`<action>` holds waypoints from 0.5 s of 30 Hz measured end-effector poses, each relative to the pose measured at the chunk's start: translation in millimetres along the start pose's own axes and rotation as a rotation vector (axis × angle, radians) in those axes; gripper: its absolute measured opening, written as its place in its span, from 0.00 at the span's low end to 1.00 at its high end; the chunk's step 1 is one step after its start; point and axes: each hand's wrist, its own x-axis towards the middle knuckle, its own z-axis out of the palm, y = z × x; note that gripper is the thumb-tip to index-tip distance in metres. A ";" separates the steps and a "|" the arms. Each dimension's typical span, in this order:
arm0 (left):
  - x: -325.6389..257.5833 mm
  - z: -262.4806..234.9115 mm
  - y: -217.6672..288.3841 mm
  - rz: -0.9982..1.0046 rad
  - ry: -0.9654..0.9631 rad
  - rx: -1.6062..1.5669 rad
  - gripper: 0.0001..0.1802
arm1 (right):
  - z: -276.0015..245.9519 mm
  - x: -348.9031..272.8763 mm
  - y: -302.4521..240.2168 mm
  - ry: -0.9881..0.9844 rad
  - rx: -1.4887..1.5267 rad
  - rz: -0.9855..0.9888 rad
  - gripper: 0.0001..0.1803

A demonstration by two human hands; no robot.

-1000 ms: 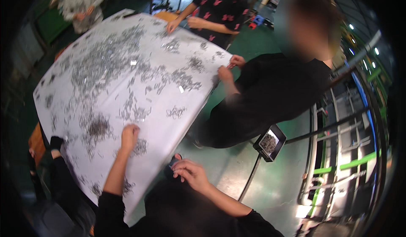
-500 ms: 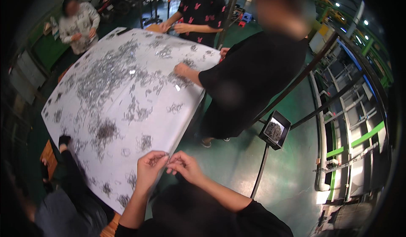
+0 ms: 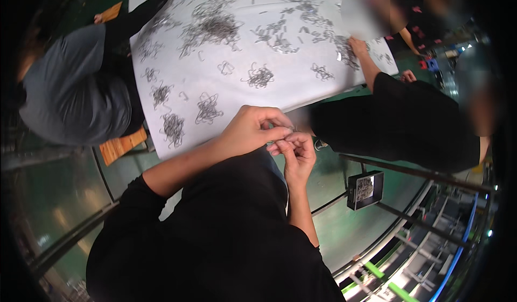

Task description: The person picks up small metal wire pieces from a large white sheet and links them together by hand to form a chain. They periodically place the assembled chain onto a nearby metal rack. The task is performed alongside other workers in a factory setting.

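White sheet point(image 3: 280, 49) covers the table, strewn with tangled grey wire clips point(image 3: 207, 108); I take its near edge as my landmark. Just past that edge, off the sheet, my left hand point(image 3: 249, 130) and right hand point(image 3: 293, 154) meet, fingertips pressed together, pinching a small metal clip point(image 3: 291, 128) between them; it's too small to tell its shape. Risk as I judge it: the clip sits over the green floor point(image 3: 334, 216), not the sheet, so a slip of the pinch drops it out of reach. Room is tight: a person in black point(image 3: 409, 124) crowds the edge to the right, a person in grey point(image 3: 70, 86) leans in on the left. A small black tray point(image 3: 365, 189) on a rail sits below the edge, near my right hand.
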 end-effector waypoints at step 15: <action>-12.8 -13.2 -23.2 0.298 0.148 0.160 0.05 | -17.6 53.2 10.3 -0.063 -0.156 0.085 0.09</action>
